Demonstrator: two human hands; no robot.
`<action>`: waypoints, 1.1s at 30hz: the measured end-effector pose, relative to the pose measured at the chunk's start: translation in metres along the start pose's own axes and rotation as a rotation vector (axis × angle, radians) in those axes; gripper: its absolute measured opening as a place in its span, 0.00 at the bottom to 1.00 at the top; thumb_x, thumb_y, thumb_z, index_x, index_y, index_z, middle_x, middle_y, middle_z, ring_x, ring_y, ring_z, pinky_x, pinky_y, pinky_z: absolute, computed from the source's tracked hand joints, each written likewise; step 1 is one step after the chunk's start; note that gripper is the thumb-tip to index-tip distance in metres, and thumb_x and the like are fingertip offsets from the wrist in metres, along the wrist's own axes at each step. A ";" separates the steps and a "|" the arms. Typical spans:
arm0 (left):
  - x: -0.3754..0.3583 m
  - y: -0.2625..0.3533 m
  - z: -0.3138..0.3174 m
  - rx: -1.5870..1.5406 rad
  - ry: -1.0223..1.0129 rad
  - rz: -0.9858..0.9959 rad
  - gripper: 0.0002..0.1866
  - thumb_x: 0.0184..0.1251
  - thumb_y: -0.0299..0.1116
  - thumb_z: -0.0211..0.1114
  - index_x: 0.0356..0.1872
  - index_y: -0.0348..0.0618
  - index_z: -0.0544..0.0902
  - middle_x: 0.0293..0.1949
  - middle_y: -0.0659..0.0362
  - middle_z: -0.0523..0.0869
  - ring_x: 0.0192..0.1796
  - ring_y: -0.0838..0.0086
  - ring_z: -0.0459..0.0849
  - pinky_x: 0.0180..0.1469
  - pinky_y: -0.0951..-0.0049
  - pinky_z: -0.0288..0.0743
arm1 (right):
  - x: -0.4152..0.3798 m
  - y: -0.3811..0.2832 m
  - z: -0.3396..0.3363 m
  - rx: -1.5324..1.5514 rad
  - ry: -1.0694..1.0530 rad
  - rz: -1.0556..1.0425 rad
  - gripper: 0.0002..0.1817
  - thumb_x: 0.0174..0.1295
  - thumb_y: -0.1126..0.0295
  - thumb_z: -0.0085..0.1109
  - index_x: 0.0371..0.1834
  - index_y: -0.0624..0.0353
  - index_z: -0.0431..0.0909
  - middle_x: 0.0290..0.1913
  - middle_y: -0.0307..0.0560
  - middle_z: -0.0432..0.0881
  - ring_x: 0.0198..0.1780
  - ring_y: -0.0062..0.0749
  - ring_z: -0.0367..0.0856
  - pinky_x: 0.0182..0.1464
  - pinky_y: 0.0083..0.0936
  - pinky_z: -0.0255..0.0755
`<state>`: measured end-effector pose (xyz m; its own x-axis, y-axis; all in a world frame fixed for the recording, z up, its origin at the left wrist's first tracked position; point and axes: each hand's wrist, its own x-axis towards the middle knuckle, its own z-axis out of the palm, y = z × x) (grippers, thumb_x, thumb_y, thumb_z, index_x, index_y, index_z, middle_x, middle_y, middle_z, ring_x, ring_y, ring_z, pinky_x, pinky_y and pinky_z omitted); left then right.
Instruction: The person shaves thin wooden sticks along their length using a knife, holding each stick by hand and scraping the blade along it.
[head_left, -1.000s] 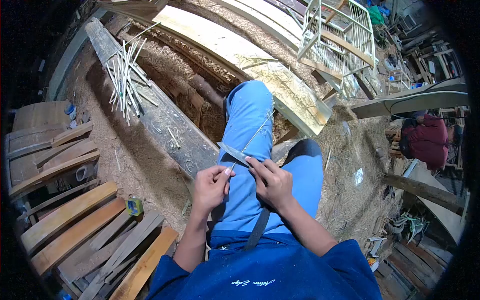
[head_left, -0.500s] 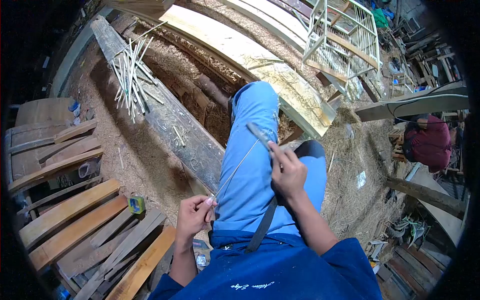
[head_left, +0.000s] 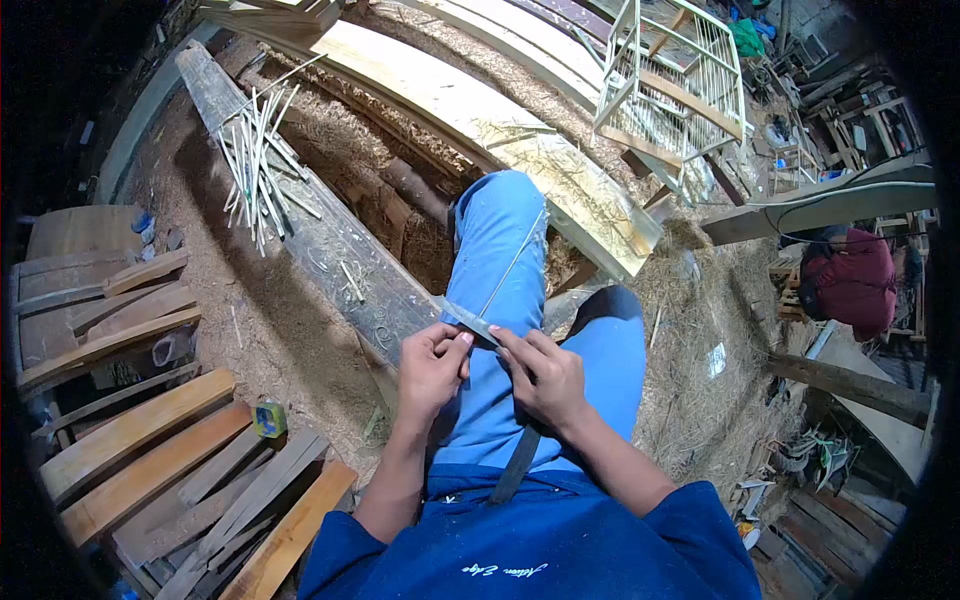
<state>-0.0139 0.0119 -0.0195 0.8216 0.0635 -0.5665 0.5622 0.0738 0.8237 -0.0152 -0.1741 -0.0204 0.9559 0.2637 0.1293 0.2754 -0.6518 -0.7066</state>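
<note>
My right hand (head_left: 545, 378) is closed on a knife, whose flat grey blade (head_left: 466, 319) points left across my thigh. Close beside it, my left hand (head_left: 430, 375) pinches the near end of a thin stick (head_left: 510, 268). That stick runs up and away along my blue-trousered leg, with the blade lying across its near part. The knife's handle is mostly hidden in my fingers. A bundle of similar thin sticks (head_left: 262, 165) lies on the worn plank (head_left: 330, 235) to the left of my knee.
A wide pale board (head_left: 430, 85) lies beyond my knee. At the upper right stands a cage of thin bars (head_left: 680, 85). Cut wooden boards (head_left: 150, 430) and a yellow-green box (head_left: 269, 419) are at left. A person in a dark red top (head_left: 850, 285) is at right.
My right hand has brought the knife down and left, next to my left hand. My left hand has moved slightly up and right, and the stick now points away over my knee.
</note>
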 end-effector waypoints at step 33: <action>-0.017 -0.003 -0.011 0.071 -0.073 0.009 0.12 0.79 0.36 0.62 0.41 0.36 0.85 0.17 0.65 0.79 0.13 0.85 0.69 0.16 0.82 0.61 | 0.001 0.004 0.001 -0.055 0.054 -0.011 0.19 0.65 0.65 0.67 0.60 0.42 0.85 0.28 0.43 0.76 0.23 0.41 0.80 0.24 0.39 0.73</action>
<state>-0.0308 0.0214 -0.0129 0.8299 -0.0093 -0.5579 0.5579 0.0028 0.8299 -0.0131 -0.1752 -0.0238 0.9565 0.2331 0.1754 0.2897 -0.6873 -0.6661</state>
